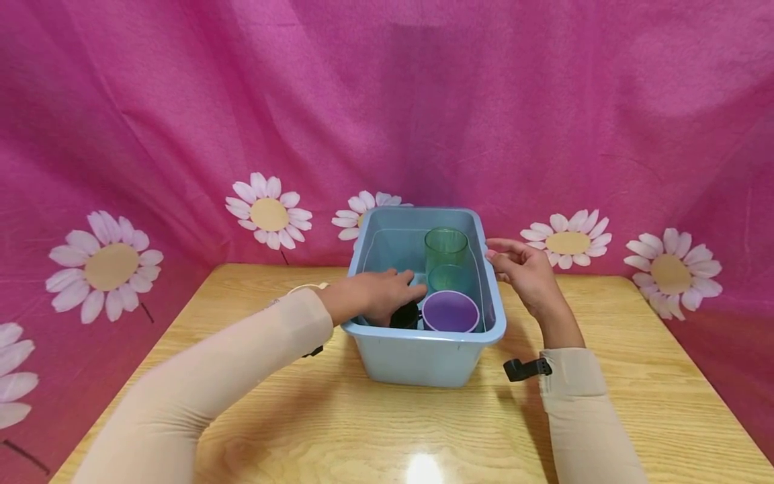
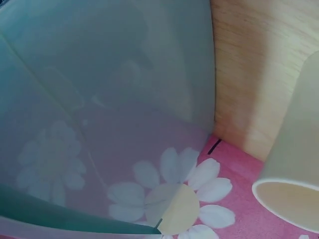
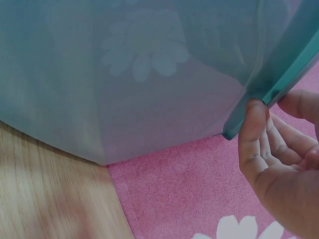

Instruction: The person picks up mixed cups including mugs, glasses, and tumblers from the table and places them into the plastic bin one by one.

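Note:
A translucent blue plastic tub (image 1: 417,359) stands on the table. My left hand (image 1: 387,296) reaches over its left side, at a black cup (image 1: 405,316); the hand hides part of the cup, and its grip is unclear. The left wrist view does not show this hand. With thumb and fingers, my right hand (image 3: 279,154) pinches the tub's right rim. Inside the tub, a purple cup (image 1: 450,312) sits at the front right, with a teal cup (image 1: 449,277) and a clear green glass (image 1: 446,249) behind it.
A cream cup (image 2: 294,144) stands on the table outside the tub's left side, mostly behind my left wrist in the head view. A pink cloth with daisies (image 1: 435,121) hangs behind the wooden table (image 1: 272,423).

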### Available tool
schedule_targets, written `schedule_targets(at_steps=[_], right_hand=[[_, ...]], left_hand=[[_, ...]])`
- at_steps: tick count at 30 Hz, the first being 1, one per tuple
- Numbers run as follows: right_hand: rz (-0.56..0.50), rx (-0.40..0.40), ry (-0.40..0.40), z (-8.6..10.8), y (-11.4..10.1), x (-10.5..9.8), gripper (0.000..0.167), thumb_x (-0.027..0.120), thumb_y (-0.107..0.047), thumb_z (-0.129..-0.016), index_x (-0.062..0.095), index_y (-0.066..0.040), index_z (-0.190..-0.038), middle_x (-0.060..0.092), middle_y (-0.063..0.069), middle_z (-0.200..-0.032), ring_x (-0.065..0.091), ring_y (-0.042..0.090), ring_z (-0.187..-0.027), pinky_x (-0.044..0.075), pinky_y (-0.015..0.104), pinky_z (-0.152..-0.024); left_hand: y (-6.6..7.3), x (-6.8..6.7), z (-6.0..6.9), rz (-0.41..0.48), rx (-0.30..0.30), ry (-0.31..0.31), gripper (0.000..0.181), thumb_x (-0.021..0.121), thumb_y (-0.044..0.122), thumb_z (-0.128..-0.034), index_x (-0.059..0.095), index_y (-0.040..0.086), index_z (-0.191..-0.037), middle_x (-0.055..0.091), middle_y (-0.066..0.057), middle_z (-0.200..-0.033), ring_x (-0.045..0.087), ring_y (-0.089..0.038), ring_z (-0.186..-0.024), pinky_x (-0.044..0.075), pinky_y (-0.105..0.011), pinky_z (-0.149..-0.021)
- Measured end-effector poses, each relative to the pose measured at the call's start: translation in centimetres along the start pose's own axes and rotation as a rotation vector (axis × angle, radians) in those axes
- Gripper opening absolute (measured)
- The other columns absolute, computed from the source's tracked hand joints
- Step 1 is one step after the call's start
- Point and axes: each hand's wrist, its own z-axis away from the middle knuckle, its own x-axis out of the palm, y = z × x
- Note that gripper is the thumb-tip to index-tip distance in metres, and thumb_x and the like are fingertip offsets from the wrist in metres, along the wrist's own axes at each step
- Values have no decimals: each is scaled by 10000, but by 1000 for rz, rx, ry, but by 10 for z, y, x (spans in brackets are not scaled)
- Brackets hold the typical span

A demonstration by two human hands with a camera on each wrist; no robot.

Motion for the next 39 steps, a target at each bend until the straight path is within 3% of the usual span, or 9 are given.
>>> schedule_targets(at_steps=[7, 10, 14, 17, 21, 24, 28, 33, 39], right_hand=[[10, 5, -4, 0, 0, -1, 458, 675, -188, -996, 586, 47, -1378, 700, -69, -907, 682, 74, -825, 588, 233, -773], [16, -2, -1, -1, 0, -1, 452, 671, -181, -997, 586, 48, -1378, 702, -69, -910, 683, 73, -825, 587, 228, -770], [10, -1, 0, -1, 0, -1, 463, 684, -197, -991, 589, 47, -1373, 705, -62, -917, 689, 78, -829, 588, 234, -773], [8, 5, 0, -1, 0, -1, 467, 689, -203, -989, 590, 45, -1371, 705, -61, -917, 689, 79, -829, 588, 241, -777], [17, 6, 2, -1, 1, -1, 457, 683, -200, -992, 592, 41, -1370, 703, -68, -911, 684, 75, -825, 587, 239, -776], [15, 6, 8, -1, 1, 0, 457, 689, -203, -989, 597, 41, -1365, 703, -66, -910, 684, 75, -822, 587, 234, -768], [4, 0, 6, -1, 1, 0, 457, 694, -192, -985, 597, 51, -1359, 707, -63, -905, 686, 78, -809, 587, 231, -755], [5, -6, 0, -1, 1, 0, 448, 688, -176, -987, 597, 57, -1359, 706, -66, -896, 683, 74, -803, 589, 238, -759], [4, -7, -1, 0, 1, -2, 455, 686, -180, -989, 592, 55, -1366, 705, -61, -903, 685, 74, -812, 590, 239, -766]], left_hand=[[0, -10, 8, -8, 7, 37, 768, 870, 409, -791, 451, 250, -1415, 469, -67, -1389, 486, -245, -1217, 542, -407, -908], [-5, -21, 17, 0, 24, 111, 817, 856, 532, -763, 469, 257, -1428, 484, -33, -1362, 485, -210, -1199, 550, -377, -876], [-22, -39, 34, 55, 22, 257, 824, 803, 622, -781, 482, 234, -1433, 497, -20, -1336, 488, -206, -1182, 539, -374, -878], [-36, -47, 49, 93, 0, 341, 755, 763, 592, -841, 494, 191, -1421, 510, -41, -1323, 514, -221, -1166, 537, -391, -903], [-55, -48, 70, 128, -45, 397, 650, 722, 519, -909, 503, 158, -1404, 527, -69, -1288, 554, -228, -1086, 550, -401, -872], [-71, -43, 84, 154, -84, 446, 578, 723, 437, -933, 517, 144, -1387, 545, -81, -1274, 564, -252, -1081, 547, -423, -872], [-92, -29, 99, 175, -139, 489, 528, 717, 343, -949, 538, 95, -1381, 562, -116, -1296, 569, -309, -1159, 513, -480, -971], [-110, -3, 112, 191, -174, 480, 560, 704, 308, -961, 528, 1, -1395, 563, -206, -1297, 566, -397, -1186, 458, -549, -1033], [-122, 34, 118, 266, -209, 429, 585, 707, 310, -950, 533, -49, -1378, 552, -261, -1300, 549, -439, -1195, 433, -583, -1045]])
